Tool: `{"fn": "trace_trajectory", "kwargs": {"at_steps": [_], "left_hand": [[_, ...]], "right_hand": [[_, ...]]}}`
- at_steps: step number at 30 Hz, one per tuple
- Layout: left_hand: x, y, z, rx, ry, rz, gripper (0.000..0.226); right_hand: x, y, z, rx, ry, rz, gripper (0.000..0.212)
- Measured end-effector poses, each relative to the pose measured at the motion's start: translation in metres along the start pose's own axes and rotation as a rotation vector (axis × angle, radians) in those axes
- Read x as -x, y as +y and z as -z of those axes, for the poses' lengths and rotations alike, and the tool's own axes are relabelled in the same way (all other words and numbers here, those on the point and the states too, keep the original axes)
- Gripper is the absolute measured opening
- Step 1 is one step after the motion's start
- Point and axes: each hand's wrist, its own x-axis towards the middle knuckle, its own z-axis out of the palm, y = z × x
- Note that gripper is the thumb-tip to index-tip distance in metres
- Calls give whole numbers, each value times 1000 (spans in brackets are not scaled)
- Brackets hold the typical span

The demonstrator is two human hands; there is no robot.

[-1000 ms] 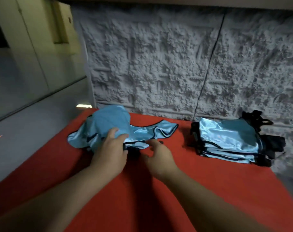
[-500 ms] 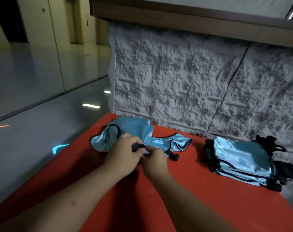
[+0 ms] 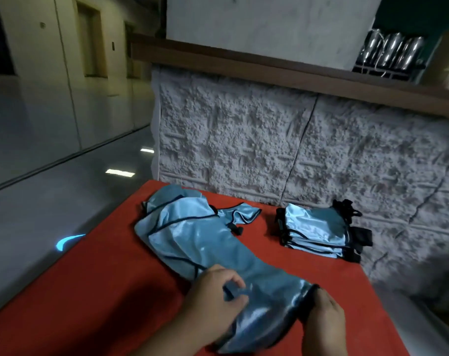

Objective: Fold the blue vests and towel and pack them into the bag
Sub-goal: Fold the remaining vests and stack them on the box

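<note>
Lying stretched across the middle of the red worktop (image 3: 95,291), one blue vest (image 3: 205,242) runs from the far left corner down toward the person, shiny pale-blue satin with thin dark piping along its edges. Near end bunched between both hands. Left hand (image 3: 215,294) sits on the cloth, fingers curled and pinching a fold of the fabric against the thumb. Right hand (image 3: 323,314) grips the near right corner by its black trimmed hem, fingers wrapped over the edge; cloth sags in a soft loop between the two hands. Far end of the vest is rumpled, one flap thrown out to the right, with a small black buckle (image 3: 235,229) lying on the worktop just beside it. To the right, well apart from the loose vest, a stack of folded vests (image 3: 318,232) rests near the back edge, same blue satin, edges roughly squared, black straps (image 3: 346,210) sticking out at its far right side. Cannot tell how many are in the stack. Behind the worktop stands a rough grey textured wall (image 3: 244,140) capped by a brown wooden ledge (image 3: 244,60). Shiny metal cylinders (image 3: 393,51) show above the ledge at upper right, blurred. Left of the worktop, a glossy grey floor (image 3: 38,201) with light reflections and pale wall panels beyond.
</note>
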Motion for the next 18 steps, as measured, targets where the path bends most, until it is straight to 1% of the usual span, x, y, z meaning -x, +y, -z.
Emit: {"fn": "trace_trajectory", "kwargs": {"at_steps": [2, 3, 4, 5, 6, 7, 8, 9, 10, 11, 12, 13, 14, 15, 16, 17, 18], "left_hand": [[9, -21, 2, -102, 47, 75, 22], [11, -31, 4, -202, 45, 120, 27], [14, -38, 4, -324, 5, 181, 34], [12, -46, 10, -431, -36, 257, 45], [11, -55, 14, -514, -82, 329, 57], [9, -63, 15, -559, -121, 381, 70], [6, -72, 15, -569, -150, 426, 84], [5, -81, 16, -562, -165, 459, 97], [4, -90, 16, -573, -166, 466, 104], [2, -97, 16, -604, -150, 459, 105], [0, -102, 17, -651, -123, 448, 102], [-3, -107, 19, -694, -95, 453, 96], [-6, -110, 22, -738, -67, 464, 90], [-10, -114, 25, -766, -51, 475, 83], [-11, -117, 27, -767, -57, 481, 75], [-13, -119, 30, -730, -60, 479, 68], [-12, -119, 31, -679, -56, 475, 63]], "right_hand": [[-5, 5, 24, 62, 94, -51, 17], [-10, 5, 36, 129, 109, -52, 18], [-13, 5, 47, 218, 125, -53, 19], [-17, 1, 52, 326, 105, -52, 19], [-20, -2, 57, 418, 62, -75, 29], [-20, -5, 62, 541, 20, -110, 46], [-18, -8, 68, 710, -5, -127, 56], [-8, -16, 71, 900, -23, -87, 58], [2, -19, 75, 1057, -67, -21, 53], [17, -25, 73, 1147, -153, 47, 41], [31, -26, 69, 1194, -298, 63, 29], [44, -22, 63, 1258, -473, 27, 23], [57, -18, 54, 1301, -650, -13, 22], [64, -7, 45, 1348, -773, -32, 22], [69, 6, 38, 1389, -812, -19, 28], [71, 15, 33, 1426, -784, 21, 44], [70, 21, 31, 1428, -718, 66, 62]]}}
